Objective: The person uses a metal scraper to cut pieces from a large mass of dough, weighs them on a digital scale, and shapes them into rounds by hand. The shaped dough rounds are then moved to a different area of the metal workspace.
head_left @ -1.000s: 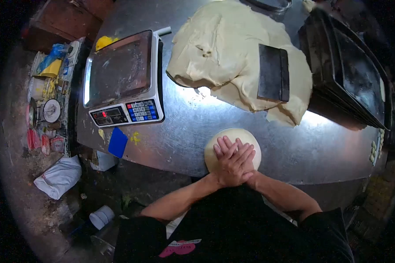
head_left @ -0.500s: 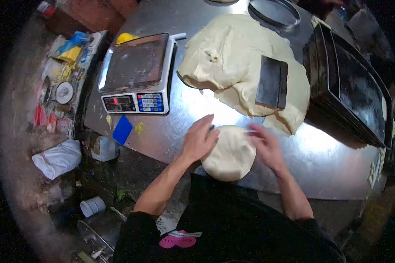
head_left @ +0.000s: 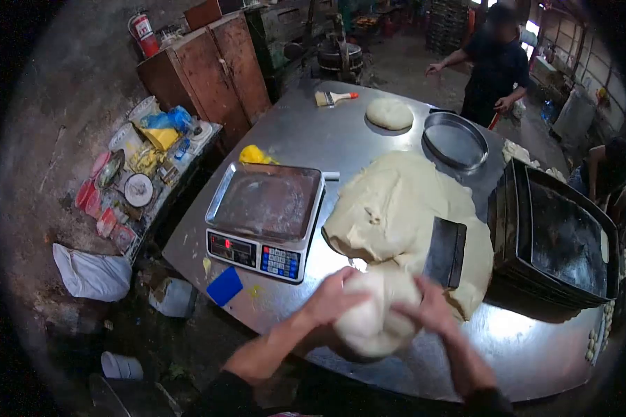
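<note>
A round ball of dough [head_left: 375, 316] is held between my two hands near the table's front edge. My left hand [head_left: 330, 302] grips its left side, and my right hand [head_left: 431, 306] presses on its right side with the fingers folding into the surface. Just behind it lies a large mound of dough [head_left: 403, 201], with a dark metal scraper [head_left: 445, 251] resting on its right part. To the left is a digital scale [head_left: 264, 208] with a bare tray and a lit red display. A blue plastic scraper [head_left: 225, 285] lies in front of the scale.
Stacked black trays [head_left: 563, 236] stand at the table's right. Farther back are a round pan [head_left: 455, 141], another dough round [head_left: 389, 114] and a brush [head_left: 335, 98]. A person [head_left: 497, 62] stands beyond the table; another is partly visible at right. A cluttered side bench [head_left: 146, 167] is at left.
The view has tilted up, showing the table's far side and a person. The dough ball, flat on the table before, is now gripped by both hands and creased in its middle.
</note>
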{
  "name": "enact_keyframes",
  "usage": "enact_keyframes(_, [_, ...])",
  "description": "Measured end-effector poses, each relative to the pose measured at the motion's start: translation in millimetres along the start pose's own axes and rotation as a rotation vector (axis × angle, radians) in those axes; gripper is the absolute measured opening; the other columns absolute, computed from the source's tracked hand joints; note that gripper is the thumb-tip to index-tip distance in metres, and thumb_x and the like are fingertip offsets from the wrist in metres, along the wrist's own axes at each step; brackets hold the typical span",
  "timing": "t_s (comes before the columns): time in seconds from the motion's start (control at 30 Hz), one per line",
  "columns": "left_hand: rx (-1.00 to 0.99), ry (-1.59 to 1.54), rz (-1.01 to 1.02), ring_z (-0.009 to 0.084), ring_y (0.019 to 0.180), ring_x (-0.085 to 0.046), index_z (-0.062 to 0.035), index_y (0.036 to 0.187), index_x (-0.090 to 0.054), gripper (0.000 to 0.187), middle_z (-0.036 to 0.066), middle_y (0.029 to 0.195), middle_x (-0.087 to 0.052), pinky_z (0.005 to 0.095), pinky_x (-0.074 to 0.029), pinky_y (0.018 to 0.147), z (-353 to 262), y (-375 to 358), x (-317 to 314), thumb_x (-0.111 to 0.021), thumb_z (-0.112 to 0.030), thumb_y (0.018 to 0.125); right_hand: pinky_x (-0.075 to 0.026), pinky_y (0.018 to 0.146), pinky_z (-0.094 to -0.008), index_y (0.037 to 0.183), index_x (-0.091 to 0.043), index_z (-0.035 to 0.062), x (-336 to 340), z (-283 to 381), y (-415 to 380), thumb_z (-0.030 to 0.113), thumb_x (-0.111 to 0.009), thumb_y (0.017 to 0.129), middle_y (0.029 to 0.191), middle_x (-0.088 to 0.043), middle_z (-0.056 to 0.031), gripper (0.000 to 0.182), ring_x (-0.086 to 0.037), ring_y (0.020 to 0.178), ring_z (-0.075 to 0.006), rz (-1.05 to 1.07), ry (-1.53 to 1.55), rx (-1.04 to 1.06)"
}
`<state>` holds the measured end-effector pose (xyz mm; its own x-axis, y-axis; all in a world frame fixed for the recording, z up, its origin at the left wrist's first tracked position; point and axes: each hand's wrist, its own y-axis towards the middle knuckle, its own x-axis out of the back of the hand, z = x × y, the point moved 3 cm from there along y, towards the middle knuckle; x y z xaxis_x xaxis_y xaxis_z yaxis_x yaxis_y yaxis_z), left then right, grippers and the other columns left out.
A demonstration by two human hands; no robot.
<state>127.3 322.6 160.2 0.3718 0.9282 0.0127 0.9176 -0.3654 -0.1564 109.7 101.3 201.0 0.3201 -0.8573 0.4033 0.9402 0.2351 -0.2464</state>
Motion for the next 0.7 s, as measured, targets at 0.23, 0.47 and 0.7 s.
enact_keyframes(0.23, [-0.264,-0.542,-0.312,0.0204,0.112,-0.051,0.0,0.131,-0.042,0.058,0.013,0.125,-0.051,0.0358,-0.043,0.095,-169.6,164.2,115.4,-0.061,-0.032,0.087,-0.039,0.098,-0.0379,0.135,-0.038,-0.0005,136.7,192.8,242.7,0.033,-0.069,0.079,0.132,-0.047,-0.0209,0.072,-0.047,0.12,-0.0301,-0.578,-0.264,0.548])
enact_keyframes(0.47, [-0.082,-0.075,0.002,0.0169,0.108,-0.055,0.0022,0.126,-0.05,0.037,0.011,0.12,-0.058,0.0292,-0.044,0.093,-18.2,29.5,89.9,-0.053,-0.01,0.091,-0.047,0.084,-0.0454,0.105,-0.062,0.0019,142.7,29.2,173.3,0.044,-0.058,0.082,0.102,-0.062,-0.0241,0.048,-0.059,0.098,-0.0392,-0.526,-0.878,-0.091])
enact_keyframes(0.7, [0.395,-0.418,-0.34,0.0195,0.102,-0.059,0.0041,0.123,-0.05,0.038,0.015,0.114,-0.059,0.029,-0.05,0.084,97.6,-119.9,16.4,-0.056,-0.02,0.093,-0.047,0.083,-0.0436,0.1,-0.059,-0.0091,122.8,-140.5,74.8,0.054,-0.066,0.073,0.099,-0.061,-0.0313,0.069,-0.059,0.099,-0.0425,-0.654,-0.479,-0.465])
